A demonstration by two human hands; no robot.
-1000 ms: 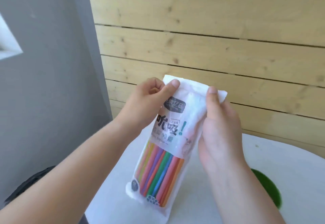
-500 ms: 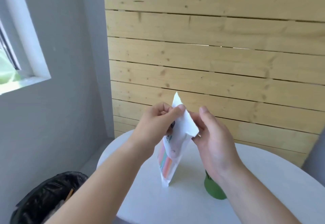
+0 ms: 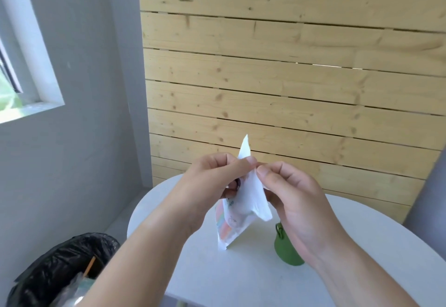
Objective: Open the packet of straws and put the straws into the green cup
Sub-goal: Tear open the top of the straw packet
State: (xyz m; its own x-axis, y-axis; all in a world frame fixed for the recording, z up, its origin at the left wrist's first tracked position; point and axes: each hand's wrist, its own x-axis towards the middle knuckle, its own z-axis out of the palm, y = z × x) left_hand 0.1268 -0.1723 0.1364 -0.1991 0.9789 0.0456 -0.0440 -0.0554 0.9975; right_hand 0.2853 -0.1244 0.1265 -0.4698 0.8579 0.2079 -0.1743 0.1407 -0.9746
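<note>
The round white table (image 3: 241, 277) is occupied at its middle by the white plastic packet of coloured straws (image 3: 243, 200), pinched at its top by the left hand (image 3: 210, 181) and the right hand (image 3: 294, 198). The green cup (image 3: 283, 250) is partly covered by the right wrist; a strip of bare tabletop is left between cup and packet. Open tabletop is seen right of the cup. The far side is closed by the pale wooden plank wall (image 3: 289, 94).
</note>
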